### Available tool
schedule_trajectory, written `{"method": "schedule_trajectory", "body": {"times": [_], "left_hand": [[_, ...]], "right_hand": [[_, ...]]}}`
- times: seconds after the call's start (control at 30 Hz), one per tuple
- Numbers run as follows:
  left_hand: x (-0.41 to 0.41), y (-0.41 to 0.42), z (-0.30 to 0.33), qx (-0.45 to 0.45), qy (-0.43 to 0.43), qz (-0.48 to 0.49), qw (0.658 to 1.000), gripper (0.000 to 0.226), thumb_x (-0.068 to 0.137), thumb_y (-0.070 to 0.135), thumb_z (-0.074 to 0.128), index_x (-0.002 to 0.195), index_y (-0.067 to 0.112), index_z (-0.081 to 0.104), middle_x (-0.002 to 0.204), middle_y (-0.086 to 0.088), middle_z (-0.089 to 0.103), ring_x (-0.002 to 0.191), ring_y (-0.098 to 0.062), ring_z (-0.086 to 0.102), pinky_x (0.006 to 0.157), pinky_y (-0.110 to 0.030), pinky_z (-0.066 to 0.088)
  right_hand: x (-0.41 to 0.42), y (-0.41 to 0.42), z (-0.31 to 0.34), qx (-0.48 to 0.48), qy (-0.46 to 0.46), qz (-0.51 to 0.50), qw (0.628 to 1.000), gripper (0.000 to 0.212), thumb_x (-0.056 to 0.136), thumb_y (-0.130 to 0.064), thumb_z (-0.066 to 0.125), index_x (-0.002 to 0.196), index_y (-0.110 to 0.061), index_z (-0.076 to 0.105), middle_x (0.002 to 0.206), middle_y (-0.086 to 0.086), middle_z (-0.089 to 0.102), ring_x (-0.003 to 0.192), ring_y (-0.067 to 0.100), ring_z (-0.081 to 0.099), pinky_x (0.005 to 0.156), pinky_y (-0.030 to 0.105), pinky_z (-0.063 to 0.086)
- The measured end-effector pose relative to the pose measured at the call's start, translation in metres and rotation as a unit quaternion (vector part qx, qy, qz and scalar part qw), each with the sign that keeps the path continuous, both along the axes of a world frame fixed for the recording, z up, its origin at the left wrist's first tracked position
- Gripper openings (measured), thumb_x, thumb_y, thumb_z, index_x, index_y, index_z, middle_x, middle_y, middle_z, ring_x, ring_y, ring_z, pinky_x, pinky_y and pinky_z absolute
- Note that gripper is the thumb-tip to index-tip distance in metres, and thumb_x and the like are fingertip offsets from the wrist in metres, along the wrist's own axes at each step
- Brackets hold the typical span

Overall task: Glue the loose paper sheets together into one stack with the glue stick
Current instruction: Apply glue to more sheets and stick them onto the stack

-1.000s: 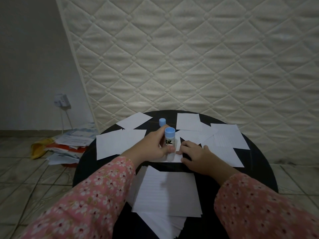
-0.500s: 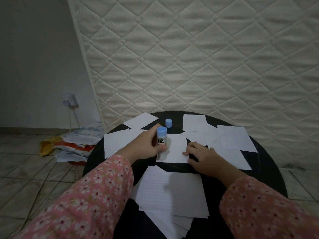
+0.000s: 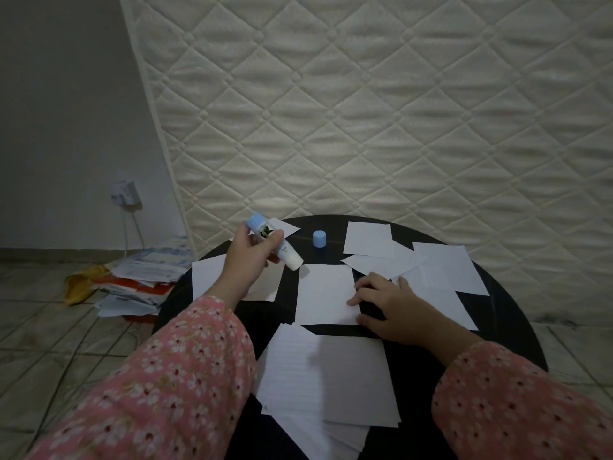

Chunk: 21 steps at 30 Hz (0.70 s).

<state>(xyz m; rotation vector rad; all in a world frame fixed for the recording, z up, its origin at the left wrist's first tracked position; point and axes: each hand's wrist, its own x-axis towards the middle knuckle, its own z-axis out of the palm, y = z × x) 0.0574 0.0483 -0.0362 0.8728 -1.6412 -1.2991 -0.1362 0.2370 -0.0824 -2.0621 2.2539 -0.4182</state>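
My left hand (image 3: 248, 260) grips an uncapped white glue stick (image 3: 275, 245) with a blue base, tilted so its glue end points down-right, just above the table. Its blue cap (image 3: 319, 239) stands apart on the round black table (image 3: 517, 330). One small white sheet (image 3: 323, 293) lies in the middle; my right hand (image 3: 388, 307) rests on its right edge, fingers bent. A rough stack of lined sheets (image 3: 328, 383) sits at the near edge. Several loose sheets (image 3: 441, 270) lie spread at the right, and more at the left, one (image 3: 205, 273) partly under my left hand.
A quilted mattress (image 3: 365, 111) leans upright just behind the table. On the tiled floor at the left lies a messy pile of papers (image 3: 139, 280) with a yellow item. A wall socket with cords (image 3: 126, 194) is above that pile.
My left hand lifted the glue stick off the middle sheet and swung it up and left, tilting it. My right hand stays at the sheet's right edge.
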Motion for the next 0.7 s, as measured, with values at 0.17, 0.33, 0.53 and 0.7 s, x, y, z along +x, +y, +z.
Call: {"method": "schedule_trajectory", "body": {"times": [0.17,0.33,0.53,0.7], "left_hand": [[-0.024,0.011,-0.002,-0.027,-0.069,-0.031,0.997,0.032,0.088,0.029,0.068,0.113,0.020,0.050,0.098,0.000,0.063,0.083,-0.016,0.065,0.058,-0.016,0.048],[-0.051,0.016,-0.004,-0.119,-0.153,-0.048,0.980,0.032,0.086,0.034,0.068,0.109,0.024,0.048,0.096,0.010,0.059,0.084,-0.002,0.056,0.072,-0.023,0.048],[-0.077,0.025,-0.001,-0.187,-0.197,-0.084,0.959,0.037,0.086,0.034,0.068,0.113,0.020,0.048,0.097,0.006,0.058,0.082,-0.007,0.054,0.065,-0.024,0.042],[-0.089,0.026,-0.004,-0.215,-0.224,-0.103,0.945,0.039,0.086,0.036,0.068,0.116,0.021,0.047,0.098,0.005,0.059,0.091,-0.015,0.057,0.076,-0.032,0.043]], "right_hand": [[-0.005,-0.001,0.006,0.010,-0.059,-0.011,0.998,0.032,0.085,-0.046,0.062,0.116,-0.040,0.054,0.128,-0.017,0.041,0.128,0.004,0.035,0.115,0.054,0.006],[-0.003,-0.012,0.006,-0.032,-0.034,-0.071,0.996,0.042,0.093,-0.055,0.044,0.126,-0.031,0.055,0.138,-0.012,0.043,0.141,0.012,0.022,0.112,0.051,0.017],[-0.007,-0.018,-0.002,0.067,0.009,-0.061,0.996,0.064,0.092,-0.060,0.041,0.147,-0.029,0.031,0.156,-0.014,0.022,0.147,0.016,0.009,0.114,0.057,0.009],[-0.006,-0.020,-0.004,0.052,-0.023,-0.047,0.997,0.065,0.090,-0.060,0.047,0.146,-0.029,0.035,0.156,-0.016,0.023,0.147,0.014,0.009,0.114,0.056,0.008]]}}
